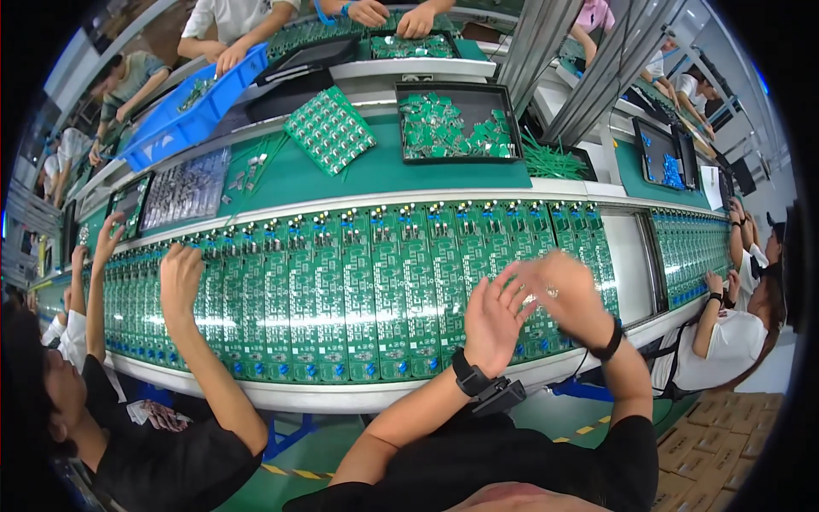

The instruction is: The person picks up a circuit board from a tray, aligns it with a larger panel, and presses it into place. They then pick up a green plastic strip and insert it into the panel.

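Observation:
A long row of green circuit boards (348, 294) lies side by side on the line in front of me, with small blue and yellow parts along the edges. Over the right part of this row, my left hand (490, 326) is raised with its fingers stretched out and nothing visible in it. Beside it my right hand (573, 299) is smeared by motion, so its fingers and anything between them cannot be made out. Both hands are close together above the boards. A dark watch (468, 373) is on my left wrist and a black band (607, 340) on my right.
Behind the boards stand a black tray (461, 158) of small green boards, a panel (330, 130) of parts, green strips (550, 160) and a blue bin (162, 136). A co-worker's hand (181, 277) reaches over the row at left. More people work right and across. Cartons (725, 435) lie lower right.

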A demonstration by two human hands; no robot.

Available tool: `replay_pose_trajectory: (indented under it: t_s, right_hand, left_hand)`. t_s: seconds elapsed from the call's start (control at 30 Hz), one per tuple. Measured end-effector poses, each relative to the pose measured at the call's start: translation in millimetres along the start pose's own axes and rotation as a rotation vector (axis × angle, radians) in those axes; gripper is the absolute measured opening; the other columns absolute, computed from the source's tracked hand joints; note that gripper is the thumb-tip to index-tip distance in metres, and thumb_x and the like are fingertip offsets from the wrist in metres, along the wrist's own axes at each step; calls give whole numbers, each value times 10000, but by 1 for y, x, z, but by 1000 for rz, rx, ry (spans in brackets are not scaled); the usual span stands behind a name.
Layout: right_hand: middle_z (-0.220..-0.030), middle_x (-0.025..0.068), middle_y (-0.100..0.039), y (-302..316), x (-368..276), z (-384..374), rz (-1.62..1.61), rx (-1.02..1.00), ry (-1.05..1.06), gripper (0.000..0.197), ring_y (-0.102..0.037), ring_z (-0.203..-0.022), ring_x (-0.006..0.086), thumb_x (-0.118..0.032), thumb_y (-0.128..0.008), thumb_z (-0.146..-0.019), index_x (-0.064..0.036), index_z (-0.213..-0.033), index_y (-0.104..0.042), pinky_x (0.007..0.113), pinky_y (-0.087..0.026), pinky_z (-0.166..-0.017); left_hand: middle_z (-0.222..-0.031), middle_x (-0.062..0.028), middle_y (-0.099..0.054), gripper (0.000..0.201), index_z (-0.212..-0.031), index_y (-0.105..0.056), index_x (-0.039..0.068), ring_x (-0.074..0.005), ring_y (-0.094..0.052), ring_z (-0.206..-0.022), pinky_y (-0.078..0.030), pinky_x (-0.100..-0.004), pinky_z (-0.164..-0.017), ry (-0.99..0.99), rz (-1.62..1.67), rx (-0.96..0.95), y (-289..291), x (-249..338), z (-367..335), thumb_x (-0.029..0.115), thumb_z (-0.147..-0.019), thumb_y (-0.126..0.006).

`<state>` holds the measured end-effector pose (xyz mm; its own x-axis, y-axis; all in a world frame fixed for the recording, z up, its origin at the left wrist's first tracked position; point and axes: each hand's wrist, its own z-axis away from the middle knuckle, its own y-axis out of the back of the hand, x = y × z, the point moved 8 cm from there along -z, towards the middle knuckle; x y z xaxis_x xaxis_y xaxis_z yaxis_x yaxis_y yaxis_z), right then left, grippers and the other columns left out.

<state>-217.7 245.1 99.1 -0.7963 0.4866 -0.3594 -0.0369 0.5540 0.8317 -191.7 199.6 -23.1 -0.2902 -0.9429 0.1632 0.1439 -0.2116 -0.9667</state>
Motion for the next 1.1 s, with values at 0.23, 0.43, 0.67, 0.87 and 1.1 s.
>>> replay_pose_trajectory:
  t_s: [0.23, 0.43, 0.67, 0.87, 1.1]
  right_hand:
    - [-907, 103, -635, 16, 103, -145, -6, 208, -129, 212, -597, -788, 194, -128, -576, -821, -44, -1013, -606, 295, -459, -656]
    - [-984, 78, -630, -7, 58, -102, -319, 81, -138, 212, -587, -835, 166, -145, -594, -818, -52, -1007, -615, 273, -468, -662]
    - [-914, 85, -646, -2, -9, 10, -553, -44, -114, 167, -613, -795, 176, -96, -626, -784, -33, -938, -641, 268, -479, -688]
    - [-837, 82, -651, 21, 42, 131, -547, 250, -646, 137, -608, -747, 160, -54, -607, -782, -20, -910, -640, 252, -468, -671]
    - [-825, 82, -641, 23, 62, 140, -447, 311, -650, 112, -585, -697, 150, -37, -595, -784, -15, -886, -633, 253, -451, -626]
  left_hand:
    - [-1188, -87, -498, 424, -1182, -449, 65, -195, -481, -1074, -382, -324, -866, -10, -122, 83, 16, 6, -2, 349, -867, -457]
    - [-1003, -45, -576, 228, -1062, -522, 53, -150, -536, -900, -425, -284, -767, -305, -387, -38, -46, 117, 21, 169, -865, -516]
    - [-885, -136, -596, 427, -993, -541, -57, -248, -586, -818, -482, -337, -724, -876, -1400, 958, 33, 417, -56, 270, -748, -668]
    - [-1007, -202, -608, 638, -987, -581, -21, -326, -586, -957, -449, -380, -862, -782, -1793, 1745, 19, 388, -77, 453, -604, -769]
    - [-1009, -163, -631, 541, -965, -595, -12, -268, -614, -916, -457, -344, -821, -575, -1668, 1039, 51, 429, -115, 342, -606, -791]
